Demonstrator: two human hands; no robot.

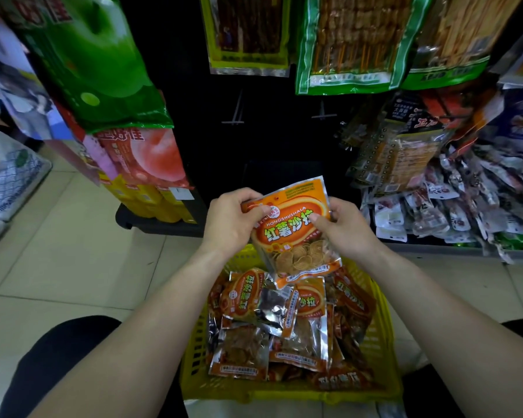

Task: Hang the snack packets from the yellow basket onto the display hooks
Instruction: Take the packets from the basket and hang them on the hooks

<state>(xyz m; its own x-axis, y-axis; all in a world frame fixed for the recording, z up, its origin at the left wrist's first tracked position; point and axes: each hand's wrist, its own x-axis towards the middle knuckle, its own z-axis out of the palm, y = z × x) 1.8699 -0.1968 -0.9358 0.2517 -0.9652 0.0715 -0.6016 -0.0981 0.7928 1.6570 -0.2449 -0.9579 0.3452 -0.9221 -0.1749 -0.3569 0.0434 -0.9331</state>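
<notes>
Yellow basket (385, 327) sat on the floor and held a jumbled pile of orange snack packets (245, 294), exact count unclear. One packet (293, 233) was above its far rim, with left hand (228, 223) and right hand (346, 229) each pinching an upper edge. Two bare hooks (235, 111) stood on the dark panel ahead, open gap around them.

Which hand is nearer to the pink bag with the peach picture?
Left. The left hand grips the orange packet just right of the peach bag; the right hand holds the packet's far side.
</notes>
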